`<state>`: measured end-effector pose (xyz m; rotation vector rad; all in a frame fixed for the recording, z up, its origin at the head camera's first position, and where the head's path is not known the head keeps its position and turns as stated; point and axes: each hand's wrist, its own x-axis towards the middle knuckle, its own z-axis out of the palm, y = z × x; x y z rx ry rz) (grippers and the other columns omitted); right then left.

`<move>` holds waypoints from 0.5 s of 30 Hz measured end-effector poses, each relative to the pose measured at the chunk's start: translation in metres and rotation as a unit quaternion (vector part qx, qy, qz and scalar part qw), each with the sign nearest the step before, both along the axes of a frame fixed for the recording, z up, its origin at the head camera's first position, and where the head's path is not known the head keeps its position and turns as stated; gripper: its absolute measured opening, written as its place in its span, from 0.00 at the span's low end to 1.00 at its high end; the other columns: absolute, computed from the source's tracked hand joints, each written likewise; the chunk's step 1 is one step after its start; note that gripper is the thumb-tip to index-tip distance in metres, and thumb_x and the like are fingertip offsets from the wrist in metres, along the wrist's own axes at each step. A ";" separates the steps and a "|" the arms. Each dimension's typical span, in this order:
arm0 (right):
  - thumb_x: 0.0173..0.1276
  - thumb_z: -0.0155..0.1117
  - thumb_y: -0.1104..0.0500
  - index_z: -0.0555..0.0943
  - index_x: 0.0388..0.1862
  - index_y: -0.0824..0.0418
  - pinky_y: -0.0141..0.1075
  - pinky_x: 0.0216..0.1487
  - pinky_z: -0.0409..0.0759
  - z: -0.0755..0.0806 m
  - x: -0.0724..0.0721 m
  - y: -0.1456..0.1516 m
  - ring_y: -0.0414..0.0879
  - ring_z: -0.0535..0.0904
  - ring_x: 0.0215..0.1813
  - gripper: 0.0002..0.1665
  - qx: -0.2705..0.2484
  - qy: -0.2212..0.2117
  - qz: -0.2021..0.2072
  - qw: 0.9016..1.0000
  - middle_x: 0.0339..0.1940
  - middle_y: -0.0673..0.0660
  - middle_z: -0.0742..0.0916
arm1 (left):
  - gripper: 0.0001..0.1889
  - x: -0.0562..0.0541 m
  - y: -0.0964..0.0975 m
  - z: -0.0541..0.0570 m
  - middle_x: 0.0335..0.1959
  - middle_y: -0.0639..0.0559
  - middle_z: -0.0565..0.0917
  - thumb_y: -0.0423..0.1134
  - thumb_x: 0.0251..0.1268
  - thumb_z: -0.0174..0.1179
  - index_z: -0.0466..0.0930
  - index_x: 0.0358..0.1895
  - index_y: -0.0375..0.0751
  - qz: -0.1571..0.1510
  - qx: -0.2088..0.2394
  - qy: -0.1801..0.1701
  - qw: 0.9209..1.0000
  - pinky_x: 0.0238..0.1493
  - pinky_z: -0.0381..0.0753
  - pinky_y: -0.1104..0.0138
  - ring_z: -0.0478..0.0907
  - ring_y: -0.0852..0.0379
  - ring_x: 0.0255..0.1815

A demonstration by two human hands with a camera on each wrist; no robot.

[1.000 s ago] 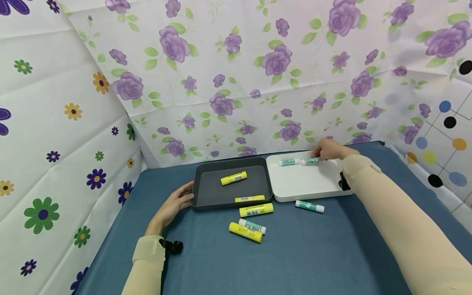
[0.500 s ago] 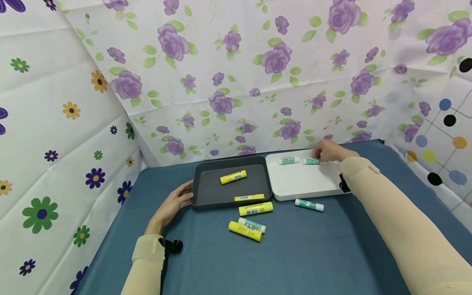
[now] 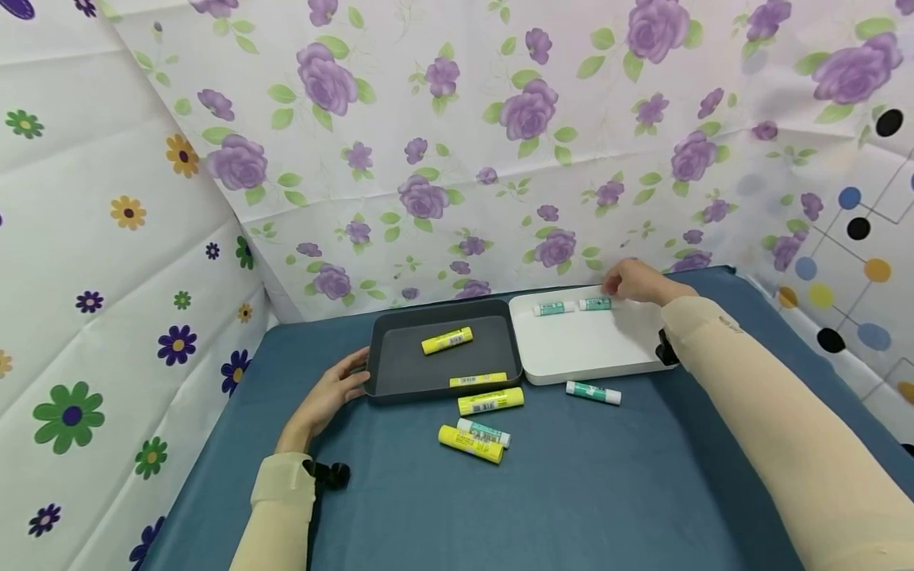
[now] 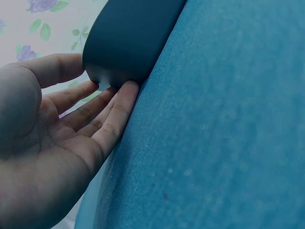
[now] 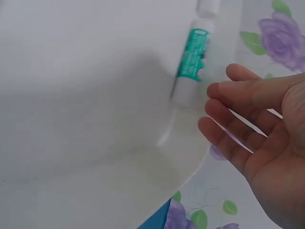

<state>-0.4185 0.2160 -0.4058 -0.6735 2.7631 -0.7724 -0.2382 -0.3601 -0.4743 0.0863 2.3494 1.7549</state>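
Note:
My left hand [image 3: 330, 396] rests its fingertips on the left end of a dark grey tray [image 3: 400, 373]; in the left wrist view the thumb and fingers lie, fairly straight, against the tray's corner [image 4: 124, 43]. At the back of the white tray [image 3: 578, 349] on the right, two green-and-white glue sticks [image 3: 596, 304] lie end to end. My right hand [image 3: 637, 282] hovers by the nearer stick's end, over the tray's back rim. In the right wrist view its fingers are loosely bent and apart from the glue stick [image 5: 193, 62], holding nothing.
Two yellow glue sticks [image 3: 447, 341] lie in the grey tray. On the blue cloth [image 3: 543, 500] in front are a yellow stick [image 3: 490, 401], a yellow one [image 3: 470, 444] against a green-and-white one [image 3: 489, 434], and another green-and-white stick [image 3: 593, 392]. A flowered curtain [image 3: 428, 238] stands behind.
My right hand has let go of the green-and-white glue stick at the back of the white tray and drawn slightly up and away. The left hand stays at the grey tray.

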 end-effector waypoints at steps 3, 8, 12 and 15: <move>0.66 0.59 0.77 0.85 0.53 0.77 0.48 0.46 0.84 0.007 0.003 0.003 0.59 0.82 0.48 0.18 -0.026 -0.013 0.002 1.000 0.48 0.71 0.87 | 0.33 -0.001 0.000 0.000 0.82 0.35 0.56 0.41 0.85 0.52 0.51 0.85 0.44 0.000 -0.003 -0.001 1.000 0.76 0.65 0.40 0.59 0.35 0.79; 0.71 0.61 0.74 0.82 0.59 0.76 0.53 0.57 0.85 0.016 0.012 0.006 0.64 0.82 0.57 0.19 -0.083 -0.053 0.000 0.995 0.57 0.74 0.85 | 0.33 0.000 0.001 0.002 0.82 0.34 0.55 0.41 0.85 0.51 0.50 0.85 0.43 -0.003 -0.005 0.000 1.000 0.76 0.65 0.40 0.58 0.34 0.80; 0.74 0.60 0.74 0.80 0.64 0.75 0.56 0.63 0.82 0.019 0.017 0.008 0.67 0.80 0.63 0.21 -0.108 -0.070 0.002 0.992 0.62 0.74 0.83 | 0.33 0.000 0.000 0.002 0.82 0.34 0.55 0.41 0.86 0.51 0.50 0.85 0.43 -0.006 -0.002 0.001 1.000 0.76 0.64 0.39 0.56 0.35 0.80; 0.75 0.59 0.73 0.78 0.67 0.73 0.57 0.65 0.80 0.022 0.021 0.010 0.67 0.78 0.66 0.23 -0.124 -0.078 0.009 0.989 0.65 0.72 0.82 | 0.33 0.001 0.000 0.001 0.82 0.34 0.55 0.41 0.86 0.51 0.49 0.86 0.43 -0.008 -0.002 0.000 1.000 0.76 0.64 0.39 0.56 0.34 0.80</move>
